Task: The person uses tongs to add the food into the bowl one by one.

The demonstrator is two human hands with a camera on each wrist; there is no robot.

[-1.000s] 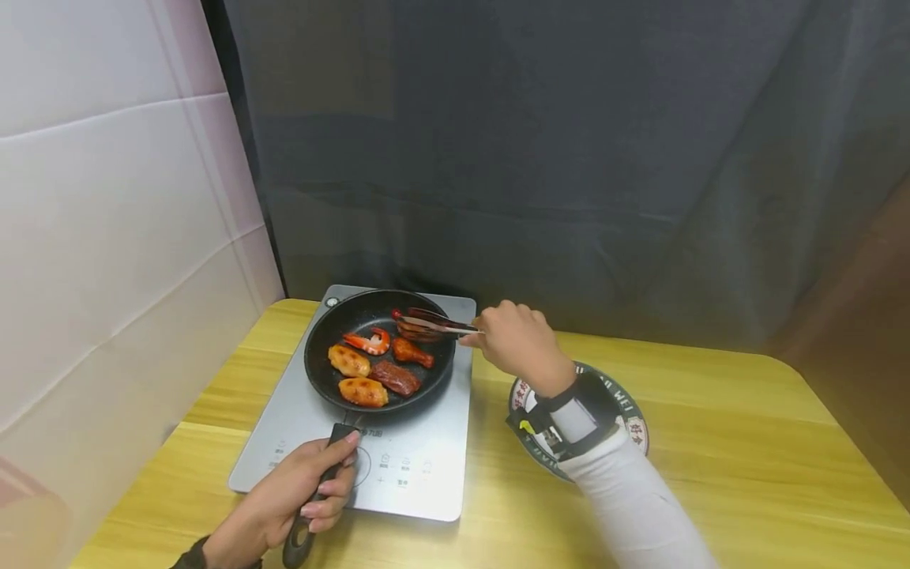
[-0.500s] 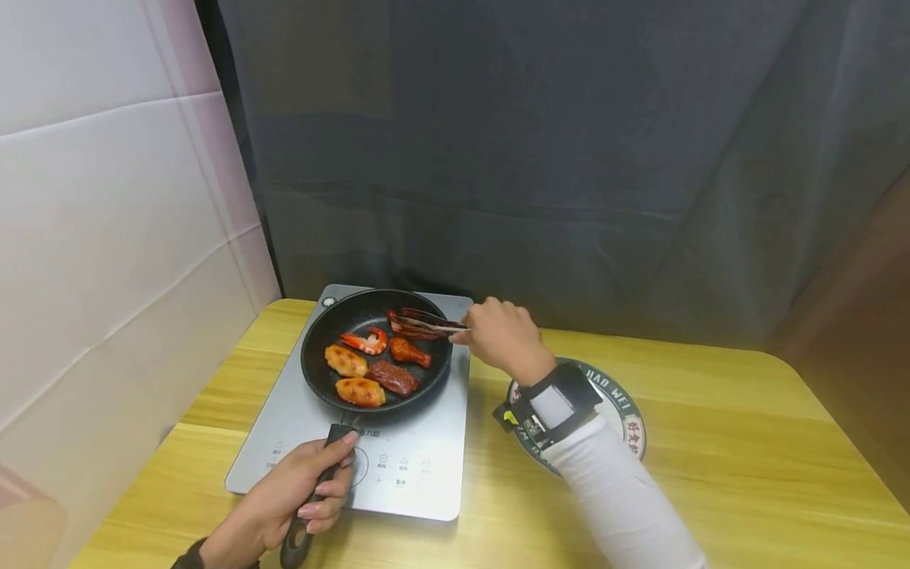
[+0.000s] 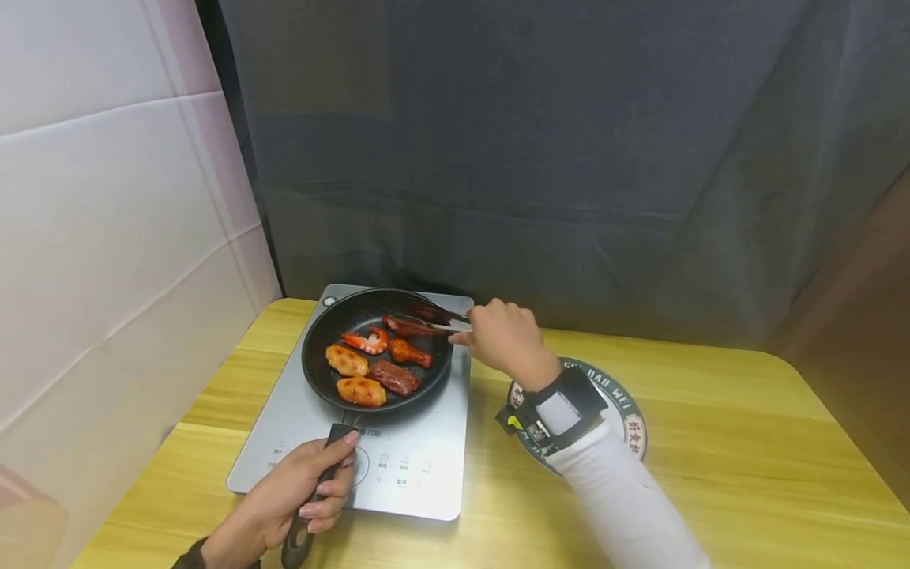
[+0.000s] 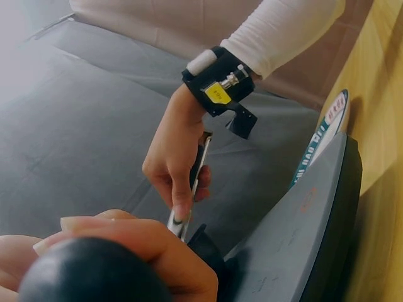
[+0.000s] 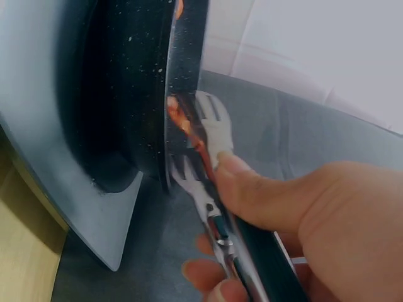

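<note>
My left hand (image 3: 309, 486) grips the black handle (image 3: 294, 541) of a frying pan (image 3: 348, 314), thumb along its top. My right hand (image 3: 506, 340) holds metal tongs (image 5: 216, 132) with fork-like ends over the pan's right rim. In the right wrist view the tong ends stand apart, with a long reddish-brown piece of food (image 3: 408, 325) between them. Beside it in the pan lie a shrimp (image 3: 367, 341), a drumstick (image 3: 409, 353), a dark red slab of meat (image 3: 393, 378) and two browned chicken wings (image 3: 347, 360). The left wrist view shows the tongs in the right hand too.
The pan sits on a silver induction cooker (image 3: 426, 498) on a wooden table (image 3: 725, 450). A round plate (image 3: 631, 411) with a dark lettered rim lies to the right, partly under the right forearm. Dark cloth (image 3: 569, 158) hangs behind; a pale wall panel (image 3: 121, 237) stands left.
My right hand has shifted slightly left with the tongs, and the tong ends have spread apart. The reddish-brown piece lies a little further left. My left hand keeps its grip on the handle.
</note>
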